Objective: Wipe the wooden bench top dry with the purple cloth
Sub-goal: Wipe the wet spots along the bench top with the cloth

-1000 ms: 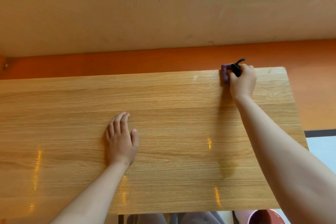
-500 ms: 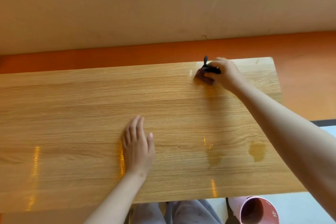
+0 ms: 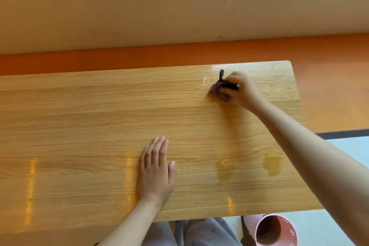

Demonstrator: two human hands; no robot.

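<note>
Head view: R hand (image 3: 242, 90) at far-right part of desk (image 3: 99, 116), fingers curled round purple cloth (image 3: 218, 92), pressing it on the wood; a black strap (image 3: 221, 75) sticks up from the grip. L hand (image 3: 156, 171) lies flat nr desk's front-middle, fingers straight, holding nothing. Wet patches (image 3: 272, 166) nr front-right. Pink bucket (image 3: 273, 229) on floor by front-right corner.

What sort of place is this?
Indoors, probably a home or small eatery, hard to say which: a long wood-grain bench top, a beige wall above an orange strip behind it, and a pink bin on the pale floor.
</note>
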